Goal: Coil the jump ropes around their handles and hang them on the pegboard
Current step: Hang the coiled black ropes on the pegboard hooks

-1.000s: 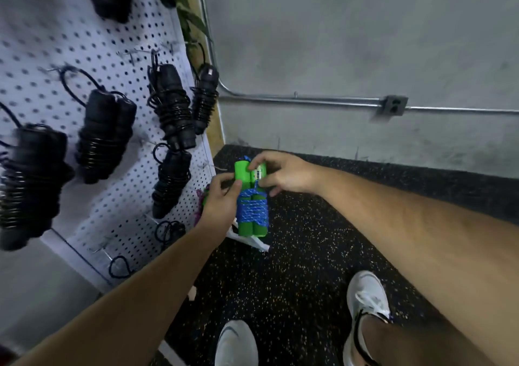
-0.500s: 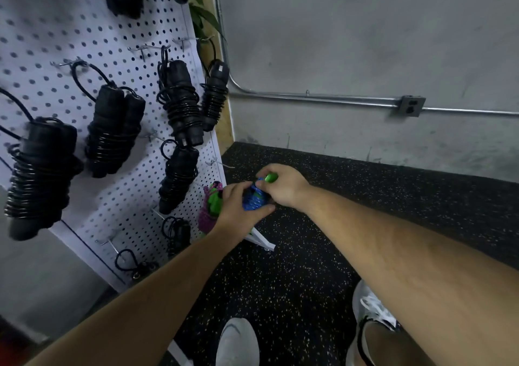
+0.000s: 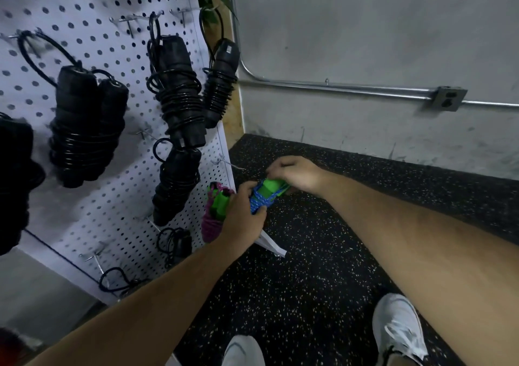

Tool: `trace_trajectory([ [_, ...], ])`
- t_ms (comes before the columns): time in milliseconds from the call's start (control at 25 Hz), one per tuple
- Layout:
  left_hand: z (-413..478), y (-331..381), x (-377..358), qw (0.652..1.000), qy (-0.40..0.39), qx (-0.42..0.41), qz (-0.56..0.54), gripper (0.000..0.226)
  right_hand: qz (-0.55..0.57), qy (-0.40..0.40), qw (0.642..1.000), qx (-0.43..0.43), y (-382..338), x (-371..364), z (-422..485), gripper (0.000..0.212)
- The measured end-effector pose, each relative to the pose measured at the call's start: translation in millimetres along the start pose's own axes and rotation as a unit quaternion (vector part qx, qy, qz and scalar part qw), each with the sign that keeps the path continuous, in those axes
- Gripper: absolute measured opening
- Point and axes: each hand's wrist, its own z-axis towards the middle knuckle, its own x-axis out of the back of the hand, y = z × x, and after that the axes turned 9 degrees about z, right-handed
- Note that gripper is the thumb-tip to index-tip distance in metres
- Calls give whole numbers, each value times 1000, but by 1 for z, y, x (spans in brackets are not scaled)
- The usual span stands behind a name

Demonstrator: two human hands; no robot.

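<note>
A blue rope (image 3: 259,203) is seen coiled round green handles (image 3: 270,189), and the bundle is held in front of the lower right corner of the pegboard (image 3: 92,29), above the floor (image 3: 309,281). Its long axis is tilted, the blue-wrapped end pointing down and left, the bare green end up and right. The wrapped end is gripped by the left hand (image 3: 241,221), fingers curled round it; the green end is pinched by the curled fingers of the right hand (image 3: 297,176). One pink rope (image 3: 211,226) on green handles is hung just beside the left hand. Six black bundles (image 3: 177,93) are counted on the board, and a seventh black loop (image 3: 116,280) is partly hidden by the left arm. Two white shoes (image 3: 398,329) are seen below.
</note>
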Motion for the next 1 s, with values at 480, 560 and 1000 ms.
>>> trace_trajectory([
  [480,39,-6,7,987,121,80,-62,20,29,-23,999,25,5,-21,28,15],
  [560,39,-6,6,991,115,67,-19,18,26,-24,999,25,7,-22,29,17],
  [1000,41,-1,-6,991,90,95,-23,14,21,-49,998,17,8,-20,25,25],
])
